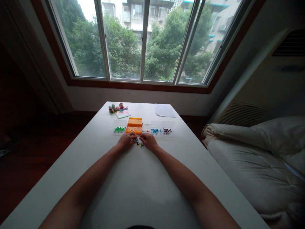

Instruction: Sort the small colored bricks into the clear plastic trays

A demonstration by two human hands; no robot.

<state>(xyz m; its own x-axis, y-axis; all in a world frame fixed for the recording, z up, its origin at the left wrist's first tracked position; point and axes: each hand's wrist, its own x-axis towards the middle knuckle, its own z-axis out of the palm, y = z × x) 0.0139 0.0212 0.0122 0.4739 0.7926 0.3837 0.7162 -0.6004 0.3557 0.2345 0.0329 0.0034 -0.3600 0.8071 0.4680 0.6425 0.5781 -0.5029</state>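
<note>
Both my arms reach out over a white table point(100, 178). My left hand point(126, 140) and my right hand point(148, 141) rest knuckles-up on it, fingers curled, either side of a small heap of tiny coloured pieces point(138, 142). The fingertips touch or pinch at the heap; I cannot make out what they hold. Just beyond the hands stands an orange box point(134, 125) in a row of clear trays with green pieces point(119, 129), blue pieces point(155, 130) and dark red pieces point(167, 130).
A small colourful built model point(116, 107) and a printed booklet point(122, 114) lie at the table's far left; a sheet of paper point(164, 110) lies far right. A large window point(145, 41) is behind. A grey cushioned sofa point(257, 156) stands right of the table.
</note>
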